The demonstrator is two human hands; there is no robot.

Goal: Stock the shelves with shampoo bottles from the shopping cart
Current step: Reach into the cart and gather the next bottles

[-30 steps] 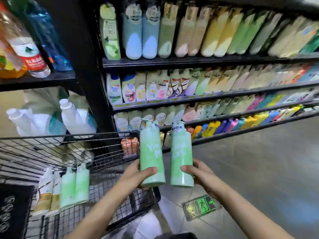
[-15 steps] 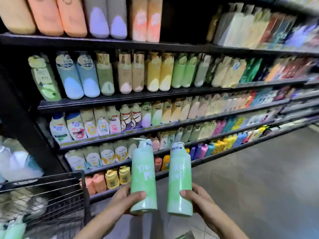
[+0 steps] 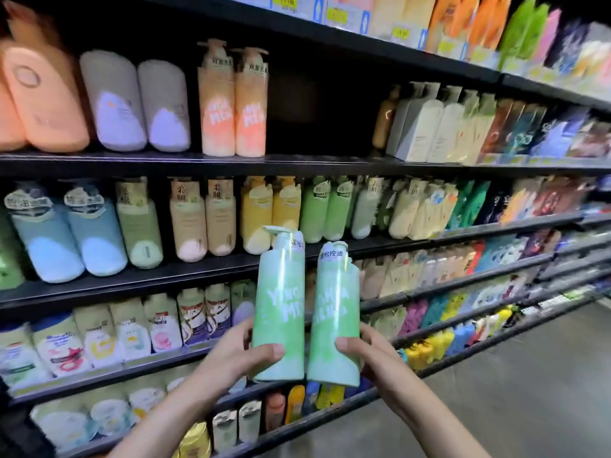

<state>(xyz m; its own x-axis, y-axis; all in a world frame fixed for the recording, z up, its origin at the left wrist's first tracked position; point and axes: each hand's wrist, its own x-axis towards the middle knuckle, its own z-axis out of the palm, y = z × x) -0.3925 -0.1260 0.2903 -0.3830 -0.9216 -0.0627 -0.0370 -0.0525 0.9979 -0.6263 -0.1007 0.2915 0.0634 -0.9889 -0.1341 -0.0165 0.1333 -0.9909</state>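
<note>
Left hand (image 3: 239, 355) and right hand (image 3: 370, 353) each grip one green shampoo bottle (image 3: 281, 312), the other bottle (image 3: 335, 319) touching it. Both are raised higher against the shelves (image 3: 198, 160); the cart has left the frame.

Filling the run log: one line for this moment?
left hand: holds green bottle | right hand: holds second green bottle | both upright, before shelves | gap beside orange bottles

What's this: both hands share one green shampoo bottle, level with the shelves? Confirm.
Not quite. The head view shows two green bottles, one per hand: the left hand holds the left bottle, the right hand the right bottle, level with the shelves.
</note>
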